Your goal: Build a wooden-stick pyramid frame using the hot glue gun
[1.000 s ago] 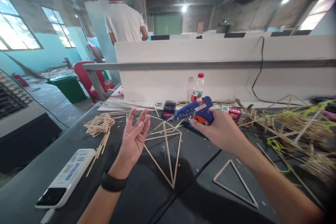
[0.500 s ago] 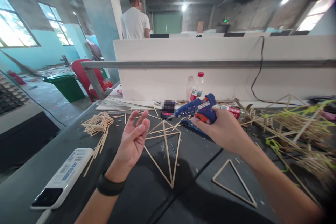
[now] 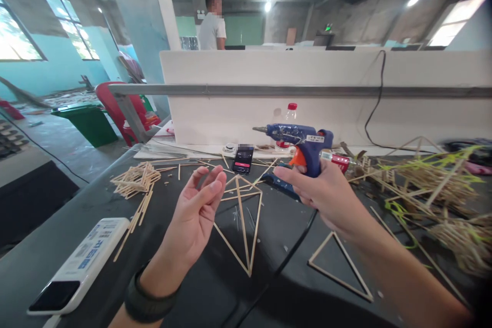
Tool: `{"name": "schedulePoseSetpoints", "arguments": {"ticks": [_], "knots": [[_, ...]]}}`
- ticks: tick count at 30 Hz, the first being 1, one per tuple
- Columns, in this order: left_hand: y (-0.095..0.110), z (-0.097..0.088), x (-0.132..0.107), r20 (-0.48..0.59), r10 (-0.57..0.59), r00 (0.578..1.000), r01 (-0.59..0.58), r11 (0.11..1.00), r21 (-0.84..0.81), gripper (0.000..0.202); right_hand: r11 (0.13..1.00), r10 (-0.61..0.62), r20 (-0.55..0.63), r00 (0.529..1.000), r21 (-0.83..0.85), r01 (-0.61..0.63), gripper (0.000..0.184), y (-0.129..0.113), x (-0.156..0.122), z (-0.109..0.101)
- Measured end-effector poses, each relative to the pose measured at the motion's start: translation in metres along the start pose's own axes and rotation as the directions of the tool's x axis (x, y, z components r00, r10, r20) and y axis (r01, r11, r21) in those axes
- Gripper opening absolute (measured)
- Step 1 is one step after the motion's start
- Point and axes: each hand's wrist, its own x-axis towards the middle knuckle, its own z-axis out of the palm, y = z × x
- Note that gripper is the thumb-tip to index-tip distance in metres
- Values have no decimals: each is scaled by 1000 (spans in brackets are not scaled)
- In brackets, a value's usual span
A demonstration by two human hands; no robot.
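My right hand point(image 3: 323, 189) grips a blue glue gun point(image 3: 294, 133) with an orange trigger, raised above the table, its nozzle pointing left. My left hand point(image 3: 196, 210), wearing a dark wristband, hovers with loosely curled fingers and the thumb near the fingertips; I see nothing held. Just right of it stands a frame of thin wooden sticks point(image 3: 243, 225), joined at a point toward me. A flat wooden triangle point(image 3: 352, 266) lies below my right forearm. Behind the frame a blue stand-like piece point(image 3: 282, 187) is partly hidden by my right hand.
Loose sticks point(image 3: 136, 179) are piled at left, above a white power bank point(image 3: 82, 266). A lit phone point(image 3: 243, 161) and bottle point(image 3: 292, 110) stand near the white partition point(image 3: 230, 113). Tangled sticks point(image 3: 442, 184) crowd the right. A black cord point(image 3: 288, 261) crosses the table. Someone is beyond the partition.
The glue gun has risen and levelled, its nozzle now pointing left. My left hand has come slightly nearer the frame, its fingers closer together. The person behind the partition has moved right.
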Motion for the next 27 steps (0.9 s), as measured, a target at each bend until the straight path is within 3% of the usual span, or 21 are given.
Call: {"name": "schedulePoseSetpoints", "arguments": {"ticks": [3, 6, 11, 16, 27], "knots": [[0, 13, -17, -37, -44, 998, 45, 999, 23, 31, 965, 79, 94, 992, 242, -100, 44, -6, -8, 8], [-2, 21, -35, -60, -92, 994, 94, 995, 38, 33, 936, 92, 124, 988, 328, -128, 39, -12, -19, 12], [-8, 30, -60, -66, -143, 988, 148, 986, 74, 35, 950, 94, 186, 978, 276, -144, 30, -20, -40, 11], [-10, 42, -74, -41, -104, 994, 109, 983, 145, 33, 974, 90, 241, 966, 181, -136, 25, -23, -54, 8], [-13, 44, -78, -36, -95, 995, 100, 979, 179, 32, 995, -30, 159, 987, 101, 14, 17, -29, -58, 9]]}}
